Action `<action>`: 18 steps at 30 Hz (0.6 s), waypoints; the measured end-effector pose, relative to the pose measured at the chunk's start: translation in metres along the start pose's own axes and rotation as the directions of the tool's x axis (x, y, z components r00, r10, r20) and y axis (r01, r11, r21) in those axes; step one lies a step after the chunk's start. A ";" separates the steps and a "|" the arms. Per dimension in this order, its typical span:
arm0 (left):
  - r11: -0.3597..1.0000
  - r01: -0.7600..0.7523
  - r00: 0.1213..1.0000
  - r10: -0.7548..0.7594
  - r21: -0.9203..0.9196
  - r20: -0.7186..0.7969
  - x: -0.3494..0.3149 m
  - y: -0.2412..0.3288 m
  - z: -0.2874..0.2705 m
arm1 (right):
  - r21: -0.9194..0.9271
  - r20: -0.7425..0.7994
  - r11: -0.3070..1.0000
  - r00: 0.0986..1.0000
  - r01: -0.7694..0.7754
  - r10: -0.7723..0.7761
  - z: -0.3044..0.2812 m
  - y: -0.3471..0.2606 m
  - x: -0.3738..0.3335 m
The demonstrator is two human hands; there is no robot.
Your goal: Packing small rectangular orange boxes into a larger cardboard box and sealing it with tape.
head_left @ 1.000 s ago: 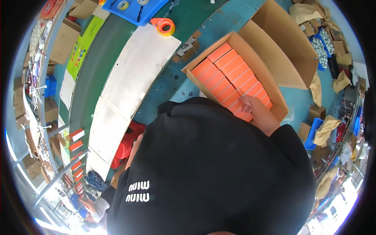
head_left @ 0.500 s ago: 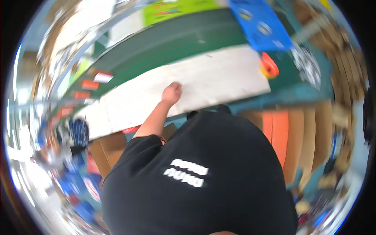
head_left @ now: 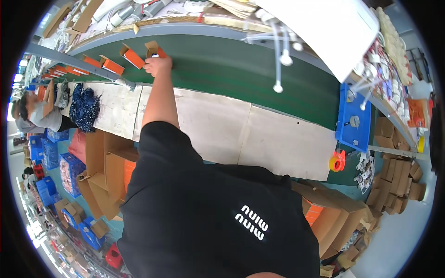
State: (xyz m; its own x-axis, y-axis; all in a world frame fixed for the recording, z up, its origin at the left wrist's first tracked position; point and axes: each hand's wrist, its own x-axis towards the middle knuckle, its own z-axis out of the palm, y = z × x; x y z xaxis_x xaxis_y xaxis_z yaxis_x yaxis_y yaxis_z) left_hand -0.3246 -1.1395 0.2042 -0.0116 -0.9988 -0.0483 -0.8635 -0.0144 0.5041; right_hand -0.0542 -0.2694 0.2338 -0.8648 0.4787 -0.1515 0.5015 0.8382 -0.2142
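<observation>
My left hand (head_left: pixel 158 66) reaches out over the green conveyor belt (head_left: pixel 222 69), its fingers closed around a small orange box (head_left: pixel 161 52). That box's brown cardboard flap stands up, and my hand covers much of the rest. To its left, another orange box (head_left: pixel 134 59) with a raised flap sits on the belt, and a further orange box (head_left: pixel 111 66) lies beyond it. Below my forearm runs a long pale work surface (head_left: pixel 204 116) along the belt's near side. My right hand does not show.
A blue tray (head_left: pixel 352 121) and an orange tape dispenser (head_left: pixel 337 161) lie at the right. White tubes (head_left: pixel 276 60) hang from the shelf. Dark tinsel-like strands (head_left: pixel 85 107) lie at the left, near a seated co-worker (head_left: pixel 44 111). Cardboard cartons (head_left: pixel 109 171) stand beside me.
My left hand has moved from above the pale surface to the belt and taken hold of an orange box. The view has turned, so more boxes and the shelf show.
</observation>
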 end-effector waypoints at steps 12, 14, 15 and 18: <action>0.762 -0.641 0.763 0.646 -0.091 0.040 0.019 -0.026 0.030 | 0.484 0.025 0.863 0.983 0.148 -0.182 0.011 -0.046 0.065; 0.642 -0.765 0.636 0.765 -0.046 0.105 -0.032 -0.038 0.008 | 0.480 0.164 0.850 0.930 0.216 -0.329 0.007 -0.135 0.066; 0.639 -0.756 0.619 0.769 -0.145 0.160 -0.068 -0.046 0.000 | 0.583 0.172 0.760 0.871 0.286 -0.460 0.008 -0.175 0.060; 0.494 -0.798 0.478 0.868 -0.344 0.137 -0.180 -0.092 -0.010 | 0.638 0.269 0.662 0.692 0.392 -0.670 0.032 -0.270 0.050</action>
State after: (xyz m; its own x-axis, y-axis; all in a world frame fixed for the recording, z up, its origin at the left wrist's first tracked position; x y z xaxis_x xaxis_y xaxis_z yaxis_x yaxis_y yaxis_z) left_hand -0.2379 -0.9593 0.1749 -0.8237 -0.4834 0.2963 -0.2438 0.7738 0.5847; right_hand -0.2321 -0.4805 0.2531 -0.9279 -0.3002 -0.2212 0.0085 0.5761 -0.8173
